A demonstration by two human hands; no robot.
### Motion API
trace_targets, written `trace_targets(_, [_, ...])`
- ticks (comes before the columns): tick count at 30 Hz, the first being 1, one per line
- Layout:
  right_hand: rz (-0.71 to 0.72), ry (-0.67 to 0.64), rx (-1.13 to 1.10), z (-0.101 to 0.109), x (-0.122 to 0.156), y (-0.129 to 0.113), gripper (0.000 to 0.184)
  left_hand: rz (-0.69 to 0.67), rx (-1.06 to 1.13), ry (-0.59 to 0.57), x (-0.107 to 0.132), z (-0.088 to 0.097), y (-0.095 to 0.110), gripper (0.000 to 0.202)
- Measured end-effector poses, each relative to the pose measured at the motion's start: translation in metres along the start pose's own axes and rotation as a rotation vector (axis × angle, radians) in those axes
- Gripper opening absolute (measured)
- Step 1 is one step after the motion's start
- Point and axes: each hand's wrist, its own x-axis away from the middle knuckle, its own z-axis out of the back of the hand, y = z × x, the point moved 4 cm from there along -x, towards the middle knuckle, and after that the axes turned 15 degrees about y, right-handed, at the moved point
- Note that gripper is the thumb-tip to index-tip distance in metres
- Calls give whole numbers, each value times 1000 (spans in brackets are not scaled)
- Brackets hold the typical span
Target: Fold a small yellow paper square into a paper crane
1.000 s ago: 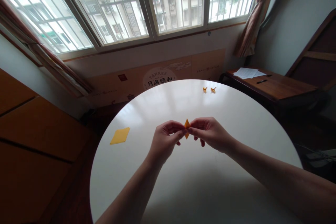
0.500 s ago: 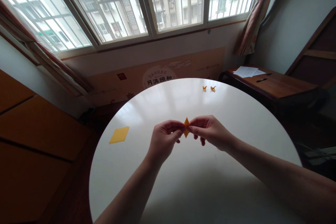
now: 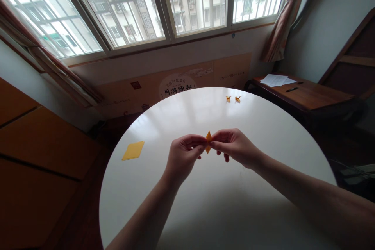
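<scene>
Orange paper diamond (image 3: 208, 141), pinched mid-frame between your left hand (image 3: 183, 156) and right hand (image 3: 234, 146), looks half-folded; two figures (image 3: 233, 99) done upper right, flat sheet (image 3: 133, 150) untouched.

Person's own body, two limbs in view. The left hand (image 3: 183, 156) is bare from fingertips to wrist, with slim fingers and visible knuckles. The right hand (image 3: 234, 146) looks the same, uncovered to the wrist. The left forearm (image 3: 152, 211) is bare down to the near edge and widens toward the elbow. The right forearm (image 3: 299, 187) is bare too and looks bulkier at the near right corner. Nails are too small to judge. The near parts of both arms are in shadow.
</scene>
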Motion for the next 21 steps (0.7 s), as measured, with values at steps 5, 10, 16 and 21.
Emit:
trace_targets(5, [15, 15, 24, 0, 0, 0, 31, -15, -7, 15, 0, 0, 1, 11])
trace_targets(10, [21, 29, 43, 0, 1, -1, 31, -25, -18, 16, -1, -1, -1, 10])
trace_targets(16, [7, 1, 22, 0, 0, -1, 32, -9, 11, 2, -2, 0, -3, 8])
trace_targets(21, [10, 0, 17, 1, 1, -2, 29, 22, 30, 9, -2, -1, -2, 23])
